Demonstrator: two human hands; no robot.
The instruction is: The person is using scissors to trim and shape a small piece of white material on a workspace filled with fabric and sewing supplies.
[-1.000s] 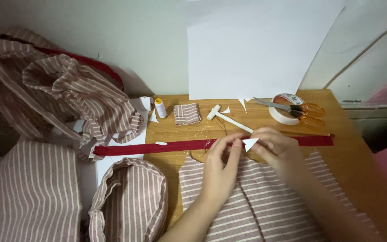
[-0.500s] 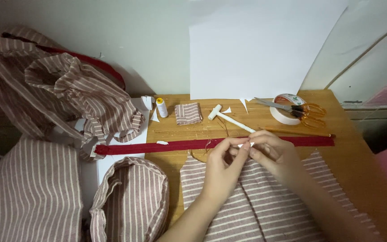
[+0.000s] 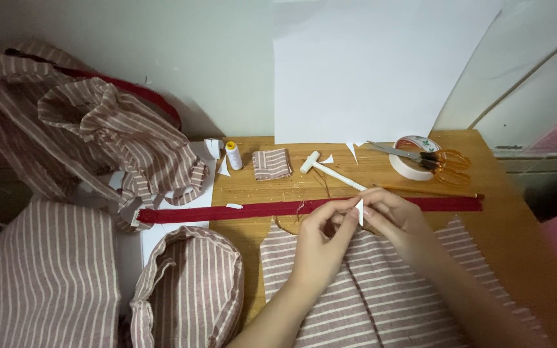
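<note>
Both hands, left hand (image 3: 320,235) and right hand (image 3: 394,216), now pinch one small white strip (image 3: 360,211) upright over the red zipper (image 3: 304,209); earlier it pointed sideways, flatter.

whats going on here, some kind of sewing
A person sits at a wooden table, both hands over striped fabric. The left hand and right hand pinch a small white strip together, just above a long red zipper. Scissors rest on a tape roll behind.
</note>
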